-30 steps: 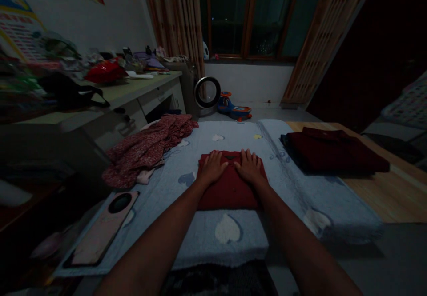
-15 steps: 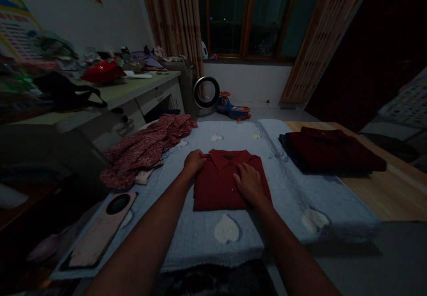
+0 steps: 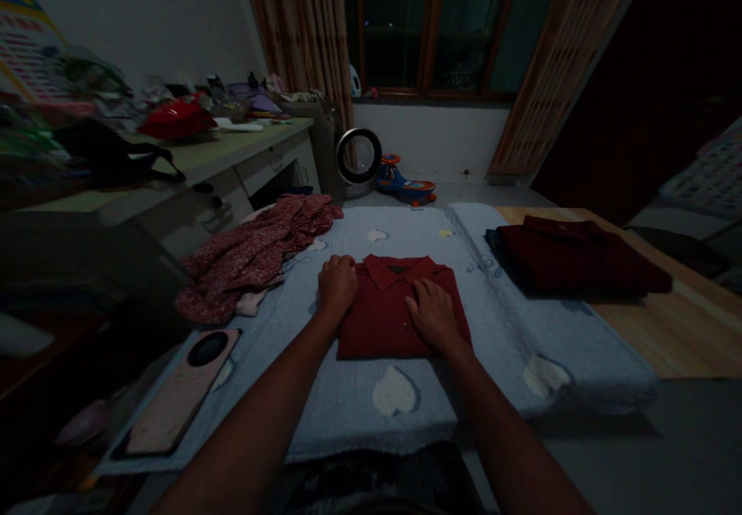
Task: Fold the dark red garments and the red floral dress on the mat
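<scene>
The person's left hand (image 3: pixel 338 289), a second ago spread over the top of the folded shirt (image 3: pixel 374 325), is now at its left edge, turned from a half-second-old side-on grip to knuckles up with fingers curled. The right hand (image 3: pixel 434 315) sits lower than a second ago, and the collar (image 3: pixel 379 271), then partly covered, now shows.

Over my remote feed I see a home: beyond the left hand (image 3: pixel 338 287) are curtains (image 3: pixel 307 43), a window (image 3: pixel 394 43) and a ride-on toy (image 3: pixel 399 183), with a cluttered desk (image 3: pixel 237 148) to that hand's left.
</scene>
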### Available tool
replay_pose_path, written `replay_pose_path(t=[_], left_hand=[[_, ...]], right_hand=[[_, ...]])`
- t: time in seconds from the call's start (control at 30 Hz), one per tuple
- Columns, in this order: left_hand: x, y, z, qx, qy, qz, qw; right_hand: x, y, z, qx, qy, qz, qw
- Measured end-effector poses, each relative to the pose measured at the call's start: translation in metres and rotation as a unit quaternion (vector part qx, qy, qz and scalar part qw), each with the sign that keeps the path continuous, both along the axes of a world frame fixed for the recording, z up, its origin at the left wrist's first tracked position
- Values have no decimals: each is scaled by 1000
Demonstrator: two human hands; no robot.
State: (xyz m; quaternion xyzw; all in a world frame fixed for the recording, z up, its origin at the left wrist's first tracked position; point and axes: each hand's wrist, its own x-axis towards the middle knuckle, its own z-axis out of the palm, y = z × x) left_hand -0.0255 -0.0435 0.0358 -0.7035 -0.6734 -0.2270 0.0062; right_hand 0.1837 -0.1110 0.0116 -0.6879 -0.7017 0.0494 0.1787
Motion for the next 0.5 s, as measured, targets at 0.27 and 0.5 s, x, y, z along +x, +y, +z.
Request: replay_pose_path(t=[0.27,0.5], left_hand=[[34,-53,-18,-73,14,-161,984],[31,-58,-36,-100,43,-116,987]], right_hand=[[1,-12,-8,50,31,-23,998],[14,-24,-10,-36,-16,-38,999]])
